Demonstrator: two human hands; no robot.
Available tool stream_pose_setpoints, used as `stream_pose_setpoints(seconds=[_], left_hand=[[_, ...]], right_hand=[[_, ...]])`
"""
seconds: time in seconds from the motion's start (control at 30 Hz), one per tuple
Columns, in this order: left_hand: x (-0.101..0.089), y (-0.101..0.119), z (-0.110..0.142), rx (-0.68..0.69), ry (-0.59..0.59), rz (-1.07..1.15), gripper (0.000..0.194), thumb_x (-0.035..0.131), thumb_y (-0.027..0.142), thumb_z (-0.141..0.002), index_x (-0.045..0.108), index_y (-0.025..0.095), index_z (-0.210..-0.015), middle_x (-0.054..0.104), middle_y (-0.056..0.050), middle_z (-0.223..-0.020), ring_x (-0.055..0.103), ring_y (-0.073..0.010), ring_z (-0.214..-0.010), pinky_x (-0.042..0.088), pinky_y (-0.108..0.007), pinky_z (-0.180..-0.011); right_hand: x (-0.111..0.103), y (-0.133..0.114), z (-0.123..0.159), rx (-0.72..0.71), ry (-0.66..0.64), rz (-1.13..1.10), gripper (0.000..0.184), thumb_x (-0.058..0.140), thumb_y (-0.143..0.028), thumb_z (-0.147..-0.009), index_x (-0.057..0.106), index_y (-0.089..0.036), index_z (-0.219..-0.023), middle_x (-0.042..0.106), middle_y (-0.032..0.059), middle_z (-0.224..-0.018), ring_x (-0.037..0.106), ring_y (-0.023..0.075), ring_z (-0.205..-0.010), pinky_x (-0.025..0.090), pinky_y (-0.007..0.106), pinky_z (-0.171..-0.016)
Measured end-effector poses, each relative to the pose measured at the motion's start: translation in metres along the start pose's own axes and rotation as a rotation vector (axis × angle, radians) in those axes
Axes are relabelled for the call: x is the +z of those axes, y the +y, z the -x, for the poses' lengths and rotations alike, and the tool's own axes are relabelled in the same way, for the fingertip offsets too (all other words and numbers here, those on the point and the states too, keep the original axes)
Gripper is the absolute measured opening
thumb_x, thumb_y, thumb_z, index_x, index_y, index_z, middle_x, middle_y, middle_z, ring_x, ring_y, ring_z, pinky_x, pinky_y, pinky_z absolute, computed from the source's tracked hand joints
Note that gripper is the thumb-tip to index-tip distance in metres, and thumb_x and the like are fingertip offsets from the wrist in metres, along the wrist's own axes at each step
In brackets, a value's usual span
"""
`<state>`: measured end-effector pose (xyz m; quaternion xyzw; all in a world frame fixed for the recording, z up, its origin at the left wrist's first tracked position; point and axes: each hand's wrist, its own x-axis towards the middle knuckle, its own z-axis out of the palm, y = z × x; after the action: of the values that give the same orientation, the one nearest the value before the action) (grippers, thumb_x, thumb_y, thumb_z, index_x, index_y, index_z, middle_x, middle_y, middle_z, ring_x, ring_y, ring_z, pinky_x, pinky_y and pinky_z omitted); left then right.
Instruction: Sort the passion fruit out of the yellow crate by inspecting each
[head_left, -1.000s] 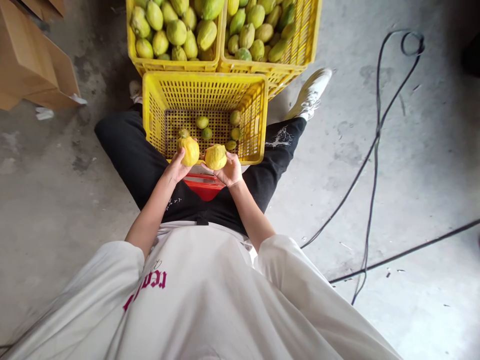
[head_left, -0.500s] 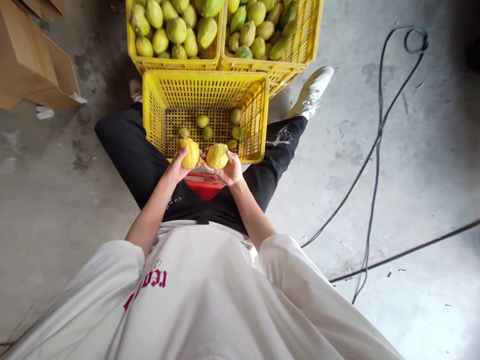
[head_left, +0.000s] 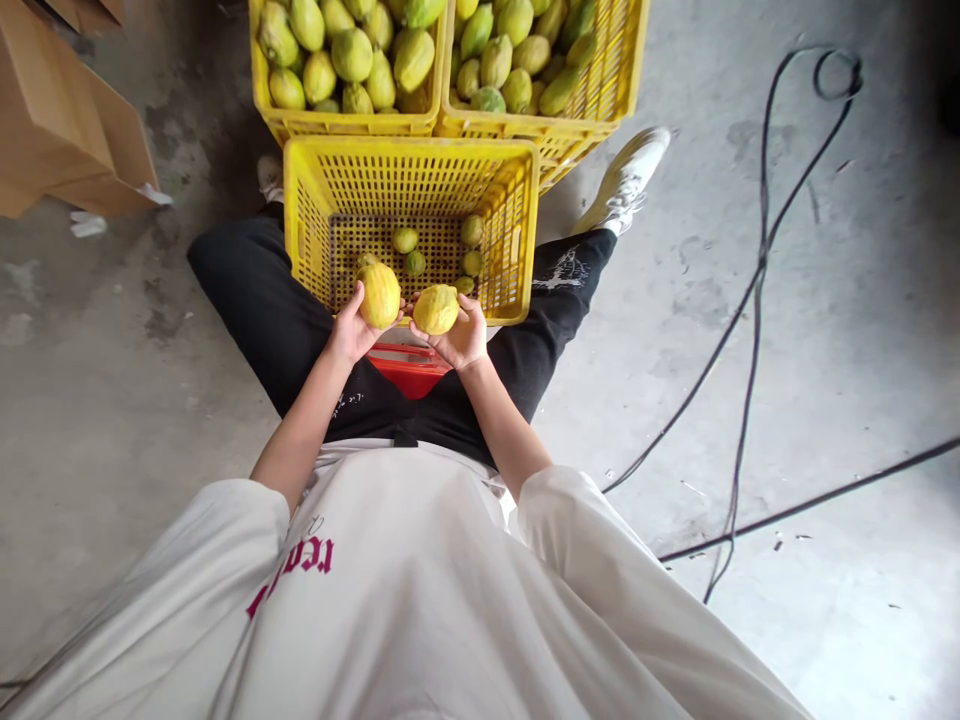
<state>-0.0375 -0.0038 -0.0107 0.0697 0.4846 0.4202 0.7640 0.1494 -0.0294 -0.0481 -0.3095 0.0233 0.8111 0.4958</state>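
I sit with a yellow slatted crate [head_left: 300, 225] between my knees. My left hand [head_left: 349, 335] is closed around a bumpy yellow fruit [head_left: 379, 294]. Beside it, my right hand [head_left: 463, 342] cups a second yellow fruit [head_left: 436, 308]. Both fruits are held just over the crate's near rim, almost touching each other. Several small green-yellow fruits [head_left: 406, 240] lie on the crate's bottom.
Two more yellow crates [head_left: 345, 123] [head_left: 600, 100] stand behind, piled with green and yellow fruit. A red object [head_left: 409, 366] shows under the near crate. Cardboard boxes [head_left: 67, 130] sit at the far left. Black cables [head_left: 750, 290] trail over the concrete floor on the right.
My left hand has turned its fruit upright and lifted it slightly. The right hand and its fruit have hardly moved.
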Motion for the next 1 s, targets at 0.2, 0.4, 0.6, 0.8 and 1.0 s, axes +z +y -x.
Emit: stream_pose_setpoints(seconds=[0.2, 0.4, 0.6, 0.8, 1.0], left_hand=[[-0.0045, -0.0045, -0.0025, 0.047, -0.056, -0.047, 0.042, 0.050, 0.052, -0.109, 0.072, 0.017, -0.117, 0.078, -0.010, -0.117, 0.077, -0.0195, -0.105, 0.061, -0.031, -0.095], [-0.0032, -0.0053, -0.0034, 0.067, -0.044, -0.103, 0.032, 0.054, 0.048, -0.104, 0.069, 0.021, -0.110, 0.076, -0.006, -0.105, 0.076, -0.0184, -0.096, 0.060, -0.029, -0.085], [-0.0054, -0.0063, -0.0044, 0.055, -0.048, -0.091, 0.027, 0.063, 0.047, -0.098, 0.068, 0.022, -0.110, 0.075, -0.006, -0.105, 0.073, -0.0174, -0.093, 0.058, -0.028, -0.082], [-0.0078, -0.0081, -0.0100, 0.052, -0.023, -0.067, 0.050, 0.066, 0.061, -0.096, 0.067, 0.023, -0.128, 0.076, -0.008, -0.112, 0.074, -0.0229, -0.114, 0.058, -0.033, -0.096], [-0.0051, -0.0024, -0.0047, 0.043, -0.034, -0.029, 0.051, 0.053, 0.065, -0.100, 0.069, 0.021, -0.119, 0.077, -0.008, -0.102, 0.077, -0.0256, -0.113, 0.063, -0.036, -0.096]], right_hand=[[0.0052, -0.0007, 0.0010, -0.013, 0.036, 0.023, 0.029, 0.059, -0.049, -0.093, 0.068, -0.024, -0.103, 0.082, 0.0094, -0.107, 0.074, 0.0330, -0.126, 0.067, 0.057, -0.101], [0.0035, -0.0004, 0.0000, 0.005, 0.057, 0.008, 0.032, 0.065, -0.053, -0.094, 0.069, -0.025, -0.107, 0.082, 0.0058, -0.098, 0.078, 0.0283, -0.117, 0.070, 0.045, -0.097], [0.0016, -0.0015, 0.0010, -0.021, 0.056, -0.005, 0.031, 0.067, -0.054, -0.091, 0.067, -0.027, -0.106, 0.082, 0.0025, -0.098, 0.081, 0.0237, -0.099, 0.071, 0.037, -0.084], [0.0028, -0.0019, 0.0021, -0.035, 0.064, 0.020, 0.027, 0.068, -0.051, -0.090, 0.068, -0.028, -0.105, 0.082, 0.0018, -0.097, 0.081, 0.0257, -0.108, 0.069, 0.042, -0.093], [0.0062, -0.0026, 0.0036, -0.047, 0.040, -0.019, 0.031, 0.060, -0.050, -0.089, 0.069, -0.024, -0.104, 0.083, 0.0086, -0.109, 0.074, 0.0327, -0.128, 0.065, 0.055, -0.105]])
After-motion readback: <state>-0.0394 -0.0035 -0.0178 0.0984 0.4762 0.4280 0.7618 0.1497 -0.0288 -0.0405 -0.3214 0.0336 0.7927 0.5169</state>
